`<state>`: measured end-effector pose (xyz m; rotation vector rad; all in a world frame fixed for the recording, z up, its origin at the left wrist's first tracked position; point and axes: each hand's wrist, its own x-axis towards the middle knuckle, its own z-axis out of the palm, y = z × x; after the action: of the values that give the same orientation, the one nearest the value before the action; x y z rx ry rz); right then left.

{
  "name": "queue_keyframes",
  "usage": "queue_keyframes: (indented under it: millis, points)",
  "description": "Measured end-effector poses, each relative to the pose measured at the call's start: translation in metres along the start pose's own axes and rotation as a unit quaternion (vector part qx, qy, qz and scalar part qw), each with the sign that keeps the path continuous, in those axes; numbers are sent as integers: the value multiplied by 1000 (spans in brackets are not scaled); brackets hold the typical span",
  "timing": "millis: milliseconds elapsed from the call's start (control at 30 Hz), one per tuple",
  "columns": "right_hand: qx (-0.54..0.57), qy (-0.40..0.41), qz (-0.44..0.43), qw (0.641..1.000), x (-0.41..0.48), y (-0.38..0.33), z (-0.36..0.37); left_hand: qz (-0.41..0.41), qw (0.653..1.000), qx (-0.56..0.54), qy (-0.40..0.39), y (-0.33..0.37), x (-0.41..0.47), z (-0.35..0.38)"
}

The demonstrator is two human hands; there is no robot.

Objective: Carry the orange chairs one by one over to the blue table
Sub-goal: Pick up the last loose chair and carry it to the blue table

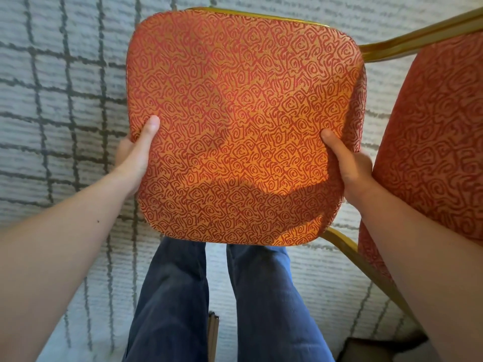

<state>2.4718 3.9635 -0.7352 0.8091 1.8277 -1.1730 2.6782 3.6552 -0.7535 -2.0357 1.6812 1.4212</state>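
Head view: orange chair (235,126), seat in red swirl-patterned upholstery on a gold metal frame (418,37), held over pale grid-lined carpet (65,74), above the person's blue jeans (172,296). Left hand (136,152) grips the seat's left edge, thumb on top. Right hand (350,168) grips the right edge likewise. Matching backrest (431,126) at right.

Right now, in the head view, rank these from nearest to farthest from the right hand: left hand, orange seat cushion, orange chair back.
1. The orange seat cushion: gripped by the right hand at its right edge.
2. The orange chair back: just right of that hand.
3. The left hand: across the seat, gripping its left edge.
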Motion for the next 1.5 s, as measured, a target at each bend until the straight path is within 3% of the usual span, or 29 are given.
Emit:
queue_keyframes:
  millis: [300, 600, 833, 1267, 1500]
  points:
    - [16, 7, 2, 1000, -62, -33, -11, 55, 998, -11, 29, 29, -37, -30]
    - [12, -18, -8, 1000, -184, -105, -21, 134, 991, -16, 23, 122, -112, -134]
    - [24, -22, -68, 997, -282, -169, -50, 179, 984, -6, 15, 192, -189, -193]
    - [35, -86, -103, 990, -320, -185, -94, 206, 977, 46, 5, 255, -254, -209]
    - [50, -66, -128, 988, -305, -187, -115, 222, 974, 54, -2, 269, -270, -187]
